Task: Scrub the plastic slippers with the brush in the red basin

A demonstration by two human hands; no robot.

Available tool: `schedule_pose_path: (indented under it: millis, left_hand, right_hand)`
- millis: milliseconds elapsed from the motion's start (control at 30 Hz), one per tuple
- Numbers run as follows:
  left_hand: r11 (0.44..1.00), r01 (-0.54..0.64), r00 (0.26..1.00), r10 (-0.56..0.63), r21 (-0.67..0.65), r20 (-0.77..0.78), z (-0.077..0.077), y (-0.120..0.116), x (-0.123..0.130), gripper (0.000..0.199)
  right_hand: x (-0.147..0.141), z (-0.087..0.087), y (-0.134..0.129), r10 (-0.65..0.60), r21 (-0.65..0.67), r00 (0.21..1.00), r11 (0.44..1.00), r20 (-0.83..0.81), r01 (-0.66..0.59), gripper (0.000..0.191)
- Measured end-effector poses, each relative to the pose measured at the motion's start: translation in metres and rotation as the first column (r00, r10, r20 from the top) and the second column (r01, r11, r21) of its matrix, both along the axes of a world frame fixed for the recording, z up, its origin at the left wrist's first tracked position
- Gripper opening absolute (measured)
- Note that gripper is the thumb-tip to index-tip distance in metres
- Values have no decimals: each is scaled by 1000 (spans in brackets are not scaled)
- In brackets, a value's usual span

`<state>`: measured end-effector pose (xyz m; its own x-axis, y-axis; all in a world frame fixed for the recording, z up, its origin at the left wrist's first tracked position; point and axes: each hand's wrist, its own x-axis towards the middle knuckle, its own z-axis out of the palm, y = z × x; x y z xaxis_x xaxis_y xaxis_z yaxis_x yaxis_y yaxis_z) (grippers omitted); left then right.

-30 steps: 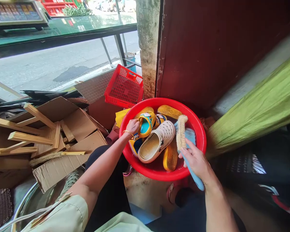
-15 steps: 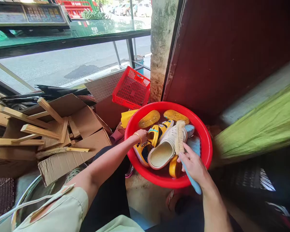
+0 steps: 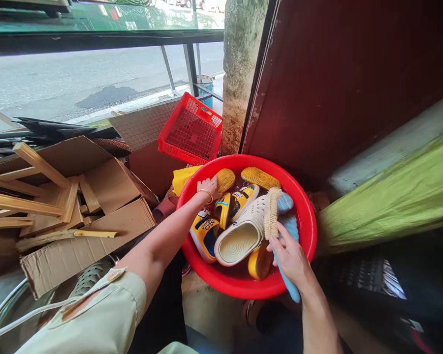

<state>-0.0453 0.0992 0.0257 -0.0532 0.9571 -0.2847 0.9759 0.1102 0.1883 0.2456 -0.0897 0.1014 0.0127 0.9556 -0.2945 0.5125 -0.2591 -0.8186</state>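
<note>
My left hand (image 3: 207, 188), with a bracelet on the wrist, closes on the near end of an upturned yellow clog (image 3: 226, 180), covering part of its sole. My right hand (image 3: 291, 255) grips a scrub brush (image 3: 272, 214) by its blue handle, pale bristles held over the basin. Below the brush, a cream clog (image 3: 239, 241) lies with its opening towards me. Around it in the red basin (image 3: 310, 231) are yellow-and-navy clogs (image 3: 205, 235), another yellow sole (image 3: 260, 177), blue footwear (image 3: 290, 223) and a yellow-orange piece (image 3: 259, 262). Dark water shows between them.
A red plastic crate (image 3: 192, 132) leans behind the basin. Cardboard boxes (image 3: 92, 255) with wooden stool legs (image 3: 25, 202) lie to the left. A dark red panel (image 3: 335, 73) and green cloth (image 3: 391, 187) border the right.
My left hand has moved from the yellow strap of a clog up to the upturned yellow clog at the back. The brush stays in my right hand. The view has tilted down.
</note>
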Motion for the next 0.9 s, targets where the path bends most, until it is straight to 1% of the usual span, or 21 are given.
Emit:
schedule_pose_path:
  millis: [100,167,267,333,400,467,500,567,633,700,767,833,900]
  left_hand:
    - [1000,-21,999,21,15,50,-5,-3,2,103]
    - [998,-37,992,29,59,120,-4,-4,1,97]
    - [990,-41,960,2,131,281,4,-4,-5,84]
    - [984,-58,903,-20,168,428,13,-5,-9,75]
    - [980,-92,798,-34,178,602,24,-10,-12,68]
    - [983,-119,639,-32,140,768,38,-20,-12,65]
    - [988,-117,551,-23,104,834,45,-26,-10,65]
    - [996,-84,381,19,14,924,58,-41,-4,66]
    - [997,-43,251,68,-59,966,67,-56,4,63]
    - [995,-14,179,101,-100,979,72,-70,11,56]
    - [991,-3,152,129,-130,980,71,-83,16,53]
    - [983,1,125,181,-182,976,68,-95,18,53]
    - [970,-18,76,245,-244,967,64,-105,17,52]
  right_hand:
    - [-1,-2,2,12,2,1000,1000,16,-12,76]
    - [-2,-4,1,7,9,1000,1000,22,-7,75]
    - [-1,-8,0,22,42,1000,999,12,-22,73]
    - [-1,-11,1,47,84,998,995,47,-51,70]
    - [-1,-15,2,56,159,988,984,145,-79,64]
    - [-5,-18,3,35,271,960,956,279,-114,58]
    - [-9,-19,2,22,332,939,932,344,-143,56]
    - [-21,-19,0,6,428,890,875,457,-225,55]
    - [-34,-15,-3,17,450,823,830,568,-328,54]
    - [-44,-11,-2,25,403,738,825,675,-397,55]
    - [-45,-7,5,-1,349,675,856,738,-380,56]
    - [-41,-6,13,-53,332,672,896,738,-294,56]
    - [-36,-7,19,-93,350,712,910,696,-223,54]
